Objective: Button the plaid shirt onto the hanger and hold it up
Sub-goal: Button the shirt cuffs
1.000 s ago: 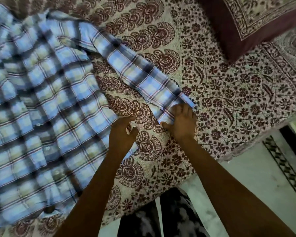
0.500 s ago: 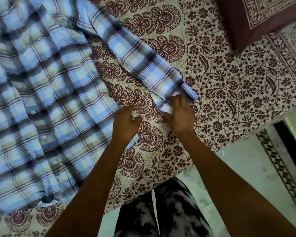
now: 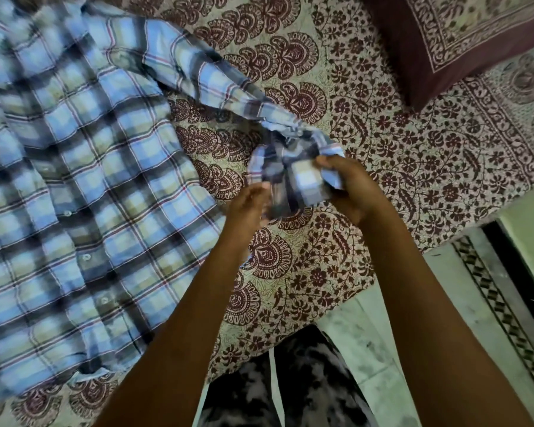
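A blue, white and dark plaid shirt [image 3: 74,186] lies spread on the patterned bedspread, its button placket running down the left middle. One sleeve stretches right from the shoulder to its cuff [image 3: 293,177], which is lifted off the bed and bunched. My left hand [image 3: 250,208] pinches the cuff's left edge. My right hand [image 3: 349,183] grips the cuff's right side, thumb on top. No hanger is in view.
The bedspread [image 3: 413,167] has a maroon floral print. A maroon-bordered pillow [image 3: 463,41] lies at the top right. The bed's edge runs diagonally at the lower right, with pale floor tiles [image 3: 463,318] beyond. Patterned trouser legs [image 3: 290,386] stand against the bed below.
Both hands have lifted the sleeve cuff off the bedspread and drawn it together between them; it lay flat under my right hand before. The sleeve is now bunched near the cuff.
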